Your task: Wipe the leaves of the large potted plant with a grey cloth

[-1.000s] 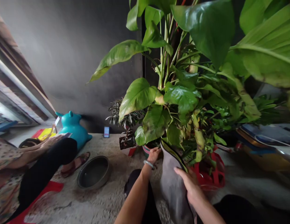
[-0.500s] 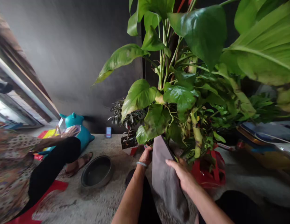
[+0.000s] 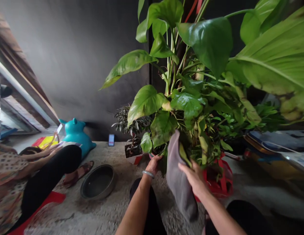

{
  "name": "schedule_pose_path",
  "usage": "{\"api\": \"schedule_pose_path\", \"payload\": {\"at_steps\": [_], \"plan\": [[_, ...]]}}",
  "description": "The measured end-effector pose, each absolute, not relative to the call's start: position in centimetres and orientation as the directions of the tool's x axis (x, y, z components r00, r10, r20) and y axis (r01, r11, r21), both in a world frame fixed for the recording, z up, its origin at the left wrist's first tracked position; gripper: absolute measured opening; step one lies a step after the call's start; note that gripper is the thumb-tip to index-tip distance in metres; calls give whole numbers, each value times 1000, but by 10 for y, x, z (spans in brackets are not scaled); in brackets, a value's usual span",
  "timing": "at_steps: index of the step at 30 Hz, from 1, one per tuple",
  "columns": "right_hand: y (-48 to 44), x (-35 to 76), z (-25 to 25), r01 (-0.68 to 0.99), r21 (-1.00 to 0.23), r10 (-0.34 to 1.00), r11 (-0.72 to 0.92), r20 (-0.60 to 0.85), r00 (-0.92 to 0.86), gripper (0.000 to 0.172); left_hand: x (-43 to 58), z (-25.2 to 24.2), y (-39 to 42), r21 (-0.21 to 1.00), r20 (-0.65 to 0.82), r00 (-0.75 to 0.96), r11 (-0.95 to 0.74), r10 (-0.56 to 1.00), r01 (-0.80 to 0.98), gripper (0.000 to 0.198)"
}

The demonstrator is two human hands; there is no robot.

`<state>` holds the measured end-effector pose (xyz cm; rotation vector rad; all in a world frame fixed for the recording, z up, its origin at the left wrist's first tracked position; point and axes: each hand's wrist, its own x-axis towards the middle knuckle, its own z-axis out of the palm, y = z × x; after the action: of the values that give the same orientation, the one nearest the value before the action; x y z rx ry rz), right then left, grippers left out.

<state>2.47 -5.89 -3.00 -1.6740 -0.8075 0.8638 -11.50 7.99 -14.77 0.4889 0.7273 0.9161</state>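
A large leafy potted plant (image 3: 168, 75) stands in front of me, its broad green leaves spreading over both hands. My right hand (image 3: 194, 178) is closed on a grey cloth (image 3: 176, 173), thumb on the near side. The cloth hangs down toward the floor, and a yellow-green leaf (image 3: 184, 155) shows right behind its upper edge. My left hand (image 3: 153, 165), with a bangle at the wrist, is closed at the edge of a low dark green leaf (image 3: 163, 164). Its fingertips are partly hidden there.
A grey basin (image 3: 98, 182) sits on the concrete floor at left. Beyond it are a small potted plant (image 3: 133, 150), a phone (image 3: 111, 140) and a teal animal-shaped seat (image 3: 77, 133). A seated person (image 3: 51, 173) is at far left. A red bag (image 3: 224, 179) stands to the right.
The cloth in my right hand has shifted right, away from my left hand, and its top has folded over. A dark leaf now shows between the hands. The view has turned slightly.
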Motion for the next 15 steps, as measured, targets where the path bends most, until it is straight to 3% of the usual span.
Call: {"api": "schedule_pose_path", "payload": {"at_steps": [4,8,12,15], "plan": [[-77,9,-91,65,-930,873,-361,-313,375,39,-111,-151,81,682,-351,340,487,873,-546,18],[-104,-9,-118,84,-901,871,-425,-382,307,48,-107,-158,82,719,-328,344,469,880,-513,23],[-120,-11,-114,125,-841,817,-526,-460,347,76,-104,-164,84,745,-316,388,480,866,-464,28],[-120,-7,-72,126,-868,855,-480,-430,291,75,-105,-166,82,758,-333,390,490,858,-430,28]]}}
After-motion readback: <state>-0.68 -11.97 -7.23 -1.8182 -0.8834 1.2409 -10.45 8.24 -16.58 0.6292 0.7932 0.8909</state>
